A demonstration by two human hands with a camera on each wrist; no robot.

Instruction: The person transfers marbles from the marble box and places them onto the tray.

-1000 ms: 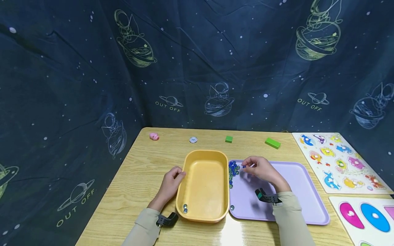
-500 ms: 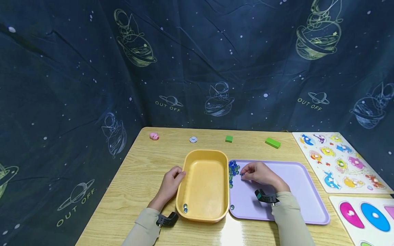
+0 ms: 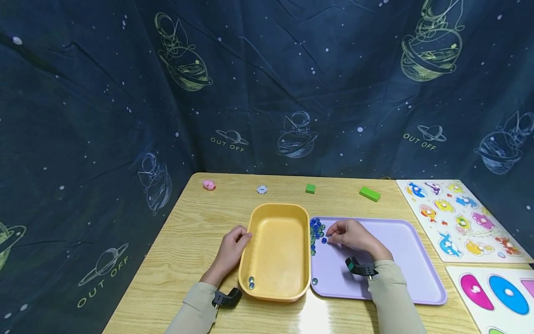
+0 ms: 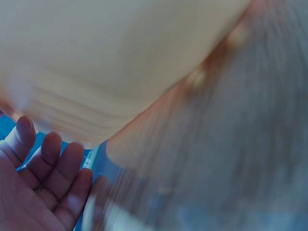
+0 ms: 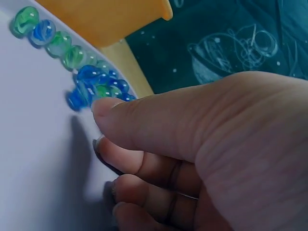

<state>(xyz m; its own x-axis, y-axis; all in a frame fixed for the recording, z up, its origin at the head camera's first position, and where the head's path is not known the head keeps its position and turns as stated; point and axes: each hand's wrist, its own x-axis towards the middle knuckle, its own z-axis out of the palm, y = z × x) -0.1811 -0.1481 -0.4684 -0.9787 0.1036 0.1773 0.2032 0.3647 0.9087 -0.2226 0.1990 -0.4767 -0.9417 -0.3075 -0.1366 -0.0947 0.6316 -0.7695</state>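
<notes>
In the head view, my left hand [image 3: 232, 245] holds the left rim of a yellow plastic tub [image 3: 277, 250], thumb at the edge. The left wrist view has the fingers [image 4: 70, 161] against the tub's outer wall. Two glass marbles [image 3: 251, 282] lie inside it, near the front left corner. Over a lilac tray [image 3: 392, 278], my right hand [image 3: 354, 234] has loosely bent fingers, with a blue marble [image 3: 324, 240] just off their tips. Blue and green marbles [image 5: 103, 79] crowd the tray's left edge; the thumb covers part of that cluster in the right wrist view.
One marble [image 3: 314, 281] sits alone by the tray's front left corner. Along the table's back are a pink pig figure [image 3: 209, 185], a poker chip [image 3: 262, 189] and green blocks [image 3: 369, 194]. Puzzle boards [image 3: 463, 222] lie on the right.
My right hand has come down slightly toward the tray. The blue marble it pinched has left the fingertips and lies beside the cluster. My left hand and the tub have not moved.
</notes>
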